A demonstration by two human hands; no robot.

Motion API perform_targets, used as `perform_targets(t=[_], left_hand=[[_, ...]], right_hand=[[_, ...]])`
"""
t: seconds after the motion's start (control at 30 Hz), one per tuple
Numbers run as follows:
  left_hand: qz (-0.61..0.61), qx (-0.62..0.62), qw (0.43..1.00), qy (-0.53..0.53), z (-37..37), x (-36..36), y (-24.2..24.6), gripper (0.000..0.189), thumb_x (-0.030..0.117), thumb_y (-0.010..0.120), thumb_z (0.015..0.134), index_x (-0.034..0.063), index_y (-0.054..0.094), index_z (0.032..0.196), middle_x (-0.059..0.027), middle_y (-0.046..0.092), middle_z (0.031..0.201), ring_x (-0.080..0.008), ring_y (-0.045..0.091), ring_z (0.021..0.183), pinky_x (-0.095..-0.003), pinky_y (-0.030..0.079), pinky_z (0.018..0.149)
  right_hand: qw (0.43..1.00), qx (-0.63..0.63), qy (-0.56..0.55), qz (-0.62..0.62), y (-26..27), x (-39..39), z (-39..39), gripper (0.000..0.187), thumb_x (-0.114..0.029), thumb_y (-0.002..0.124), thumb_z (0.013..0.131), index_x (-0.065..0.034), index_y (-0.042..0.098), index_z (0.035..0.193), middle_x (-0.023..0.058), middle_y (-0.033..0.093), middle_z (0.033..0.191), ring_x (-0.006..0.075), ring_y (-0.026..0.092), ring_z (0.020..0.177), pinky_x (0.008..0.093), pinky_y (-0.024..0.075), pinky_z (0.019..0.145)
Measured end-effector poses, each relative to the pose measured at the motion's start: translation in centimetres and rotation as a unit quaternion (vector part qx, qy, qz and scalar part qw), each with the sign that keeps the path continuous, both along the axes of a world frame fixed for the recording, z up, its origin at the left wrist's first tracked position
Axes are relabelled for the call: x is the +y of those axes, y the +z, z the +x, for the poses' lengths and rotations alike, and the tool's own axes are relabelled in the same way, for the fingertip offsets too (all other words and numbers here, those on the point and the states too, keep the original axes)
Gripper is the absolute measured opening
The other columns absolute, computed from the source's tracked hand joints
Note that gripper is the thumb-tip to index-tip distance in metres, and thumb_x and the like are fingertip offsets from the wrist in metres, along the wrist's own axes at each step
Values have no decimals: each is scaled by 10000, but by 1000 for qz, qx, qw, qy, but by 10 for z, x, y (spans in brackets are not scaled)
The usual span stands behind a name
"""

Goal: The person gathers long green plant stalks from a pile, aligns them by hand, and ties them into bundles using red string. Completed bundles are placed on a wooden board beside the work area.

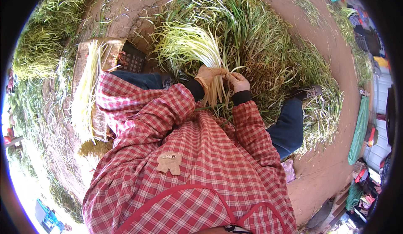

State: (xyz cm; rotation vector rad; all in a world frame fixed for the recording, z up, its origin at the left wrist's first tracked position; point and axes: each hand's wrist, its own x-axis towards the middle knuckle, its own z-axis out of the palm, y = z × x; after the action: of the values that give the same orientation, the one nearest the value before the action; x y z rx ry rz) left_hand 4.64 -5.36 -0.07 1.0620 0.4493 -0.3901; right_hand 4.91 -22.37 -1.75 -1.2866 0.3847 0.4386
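In the head view, my left hand (pixel 206 76) is wrapped around a bunch of pale yellow-green leafy stalks (pixel 201 46), which look like blanched garlic chives. Their leaves fan out to the upper left, and the whitish stalk ends hang below the fist. Close against it, my right hand (pixel 240 82) pinches a thin pale strand (pixel 236 68) at the bunch's right side; its fingertips are partly hidden. Beneath both hands spreads a large heap of green and dried leaves (pixel 261 38).
To my left, more pale stalks (pixel 86 95) lie across a brown covered surface (pixel 110 50) beside a dark plastic crate (pixel 132 59). Another leaf pile (pixel 47 32) stands at upper left. My shoe (pixel 310 91) rests against the heap. Along the right lies a green rolled sheet (pixel 359 130).
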Motion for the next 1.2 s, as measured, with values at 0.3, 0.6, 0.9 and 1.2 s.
perform_targets(t=[0.3, 0.6, 0.9, 1.2], left_hand=[[0, -21, 999, -36, -2, 2, -2, 212, 145, 701, 840, -7, 711, 988, -79, 697, 908, -146, 628, 810, -268, 506, 760], [191, 43, 966, -169, 6, 13, -53, 246, 197, 763, 781, -34, 680, 787, -94, 690, 791, -172, 622, 664, -270, 503, 655], [-94, -17, 995, 1, -8, 0, -30, 241, 24, 671, 835, -145, 613, 997, -163, 644, 1039, -237, 645, 880, -334, 549, 792], [-119, 32, 988, -89, -14, -6, -2, 206, 118, 708, 831, -40, 691, 961, -125, 696, 981, -173, 651, 855, -307, 524, 782]], right_hand=[[946, -49, -111, 302, 11, -58, 19, 111, -128, 606, 898, -20, 598, 922, 81, 627, 807, 208, 618, 740, 361, 552, 691], [914, -255, -268, 168, 138, -246, 72, 182, -196, 609, 906, -41, 554, 986, 27, 593, 754, 104, 566, 636, 277, 557, 618], [987, -25, -41, 155, 60, -48, 39, 224, -97, 637, 851, 64, 622, 1006, 133, 666, 857, 219, 646, 727, 341, 565, 661], [992, -46, -96, 68, 8, 14, 29, 157, -136, 659, 880, 0, 667, 959, 78, 696, 914, 146, 645, 758, 282, 540, 639]])
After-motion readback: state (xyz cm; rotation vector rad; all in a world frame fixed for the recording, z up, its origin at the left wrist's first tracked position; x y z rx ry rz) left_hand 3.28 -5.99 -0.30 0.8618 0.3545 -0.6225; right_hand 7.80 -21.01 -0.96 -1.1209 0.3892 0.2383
